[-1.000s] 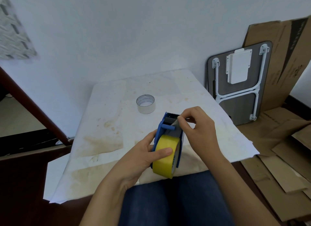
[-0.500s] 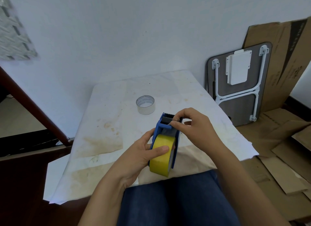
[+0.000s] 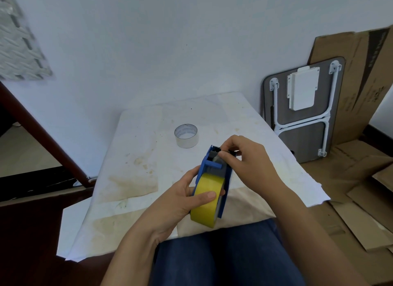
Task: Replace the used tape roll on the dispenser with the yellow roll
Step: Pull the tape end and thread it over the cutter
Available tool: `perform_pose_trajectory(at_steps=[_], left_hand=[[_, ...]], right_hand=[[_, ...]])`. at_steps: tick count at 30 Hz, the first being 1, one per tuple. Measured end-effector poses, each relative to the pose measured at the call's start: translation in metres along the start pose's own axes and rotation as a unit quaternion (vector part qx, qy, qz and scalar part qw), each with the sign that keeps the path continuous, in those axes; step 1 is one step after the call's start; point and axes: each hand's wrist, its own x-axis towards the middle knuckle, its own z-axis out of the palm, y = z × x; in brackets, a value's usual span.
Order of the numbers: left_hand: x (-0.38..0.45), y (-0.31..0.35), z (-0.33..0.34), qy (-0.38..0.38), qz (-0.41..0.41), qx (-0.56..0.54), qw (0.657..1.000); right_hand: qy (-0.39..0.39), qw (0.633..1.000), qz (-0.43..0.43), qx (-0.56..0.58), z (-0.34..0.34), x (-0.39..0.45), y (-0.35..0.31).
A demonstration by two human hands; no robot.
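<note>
1. Two hands meet on one blue tape dispenser (image 3: 214,173). The left hand (image 3: 180,202) wraps around the lower part, its thumb pressed flat on the face of the yellow roll (image 3: 206,202), which sits in the dispenser.
2. The right hand (image 3: 244,158) pinches at the upper end, with its fingertips (image 3: 223,154) closed just below the toothed edge; what lies between them is too small to tell.
3. The dispenser is held up over the near edge of the table (image 3: 138,179), above the person's lap in blue trousers (image 3: 223,253).
4. The used tape roll (image 3: 186,136), nearly bare, stands apart on the stained white tabletop, further back.
5. A folded table (image 3: 302,119) leans against the wall at right, with flattened cardboard (image 3: 350,190) behind and below it.
</note>
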Motion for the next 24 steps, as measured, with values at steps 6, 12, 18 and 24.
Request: perform_pose_trajectory(at_steps=[6, 12, 18, 24], left_hand=[[0.001, -0.002, 0.001, 0.017, -0.001, -0.015, 1.000], [0.001, -0.004, -0.001, 0.016, -0.016, 0.020, 1.000], [-0.004, -0.003, -0.002, -0.022, -0.014, 0.045, 0.999], [-0.005, -0.004, -0.006, -0.007, -0.014, 0.046, 0.999]], right_hand=[[0.044, 0.999, 0.014, 0.016, 0.004, -0.003, -0.005], [0.060, 0.995, 0.060, 0.059, 0.003, -0.001, -0.007], [0.005, 0.977, 0.150, 0.154, 0.001, 0.002, -0.004], [-0.125, 0.977, 0.115, 0.133, -0.014, 0.007, -0.008]])
